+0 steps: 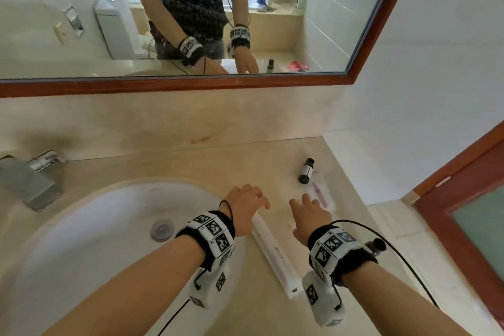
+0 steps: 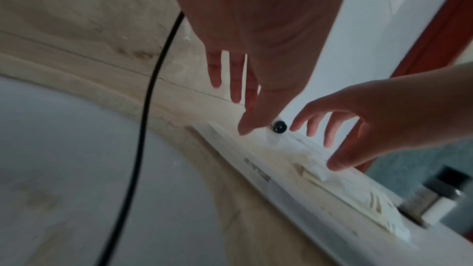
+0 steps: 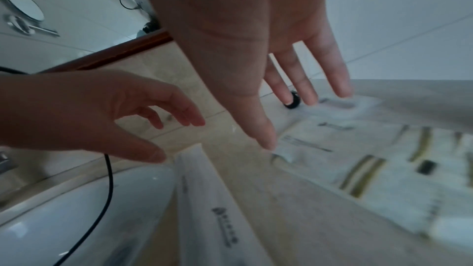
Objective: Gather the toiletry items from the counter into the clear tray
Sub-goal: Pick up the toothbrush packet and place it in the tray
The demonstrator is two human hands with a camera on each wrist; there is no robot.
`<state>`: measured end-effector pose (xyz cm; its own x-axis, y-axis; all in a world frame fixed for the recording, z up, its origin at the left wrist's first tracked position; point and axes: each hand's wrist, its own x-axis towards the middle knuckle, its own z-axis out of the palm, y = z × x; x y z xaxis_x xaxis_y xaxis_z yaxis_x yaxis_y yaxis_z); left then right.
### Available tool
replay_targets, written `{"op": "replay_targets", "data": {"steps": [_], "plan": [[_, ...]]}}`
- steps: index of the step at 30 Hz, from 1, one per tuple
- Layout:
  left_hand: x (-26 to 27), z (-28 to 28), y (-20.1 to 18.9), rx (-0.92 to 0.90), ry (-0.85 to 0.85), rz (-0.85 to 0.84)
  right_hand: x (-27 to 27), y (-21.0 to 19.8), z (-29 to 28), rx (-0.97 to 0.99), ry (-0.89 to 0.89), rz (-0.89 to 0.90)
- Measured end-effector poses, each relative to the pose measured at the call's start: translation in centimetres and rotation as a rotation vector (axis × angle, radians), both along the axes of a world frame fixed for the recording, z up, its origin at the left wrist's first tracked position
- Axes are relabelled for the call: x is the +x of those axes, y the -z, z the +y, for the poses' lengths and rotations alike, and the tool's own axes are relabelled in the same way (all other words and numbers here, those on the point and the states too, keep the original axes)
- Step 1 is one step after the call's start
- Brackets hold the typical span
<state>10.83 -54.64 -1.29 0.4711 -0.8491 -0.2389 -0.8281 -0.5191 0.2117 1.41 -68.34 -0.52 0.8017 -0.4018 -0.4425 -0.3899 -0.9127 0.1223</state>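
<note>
A long white box (image 1: 275, 254) (image 3: 204, 199) lies on the beige counter (image 1: 191, 166) beside the sink. My left hand (image 1: 246, 204) (image 3: 163, 128) hovers over its far end, fingers loosely bent and holding nothing. My right hand (image 1: 308, 206) (image 3: 294, 108) is spread flat above several flat white packets (image 3: 371, 169) (image 2: 314, 171). Just beyond my fingers lie a small dark bottle (image 1: 306, 170) (image 2: 279, 126) on its side and a pink item (image 1: 319, 195) in clear wrapping. I cannot make out a clear tray in any view.
The white sink basin (image 1: 95, 240) and metal faucet (image 1: 30, 180) fill the left. A wood-framed mirror (image 1: 191, 22) hangs above the backsplash. The counter ends at the white wall on the right, near a red door frame (image 1: 463, 185). A black cable (image 2: 143, 128) hangs from my left wrist.
</note>
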Motion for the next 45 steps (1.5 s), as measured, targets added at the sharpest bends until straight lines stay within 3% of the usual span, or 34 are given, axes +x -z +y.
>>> {"op": "replay_targets", "data": {"steps": [4,8,21,26,33,45], "plan": [[-0.6,-1.4,1.6,0.096,0.148,0.011,-1.0,1.3,-1.6,0.030,0.044,0.102],[-0.6,-1.7,2.7,0.098,0.164,0.025,-1.0,2.1,-1.8,0.058,0.075,0.106],[-0.4,-2.2,3.9,0.007,0.131,-0.122,0.1,3.1,-1.9,0.061,0.070,-0.085],[0.7,-1.7,3.3,-0.119,0.042,-0.093,0.9,2.3,-2.3,0.037,0.068,-0.199],[2.6,1.3,1.3,-0.251,-0.107,-0.144,3.5,0.4,-0.3,0.036,-0.035,-0.225],[1.4,16.0,0.3,-0.327,-0.482,-0.158,9.3,-0.4,12.3,0.196,-0.469,-0.200]]}}
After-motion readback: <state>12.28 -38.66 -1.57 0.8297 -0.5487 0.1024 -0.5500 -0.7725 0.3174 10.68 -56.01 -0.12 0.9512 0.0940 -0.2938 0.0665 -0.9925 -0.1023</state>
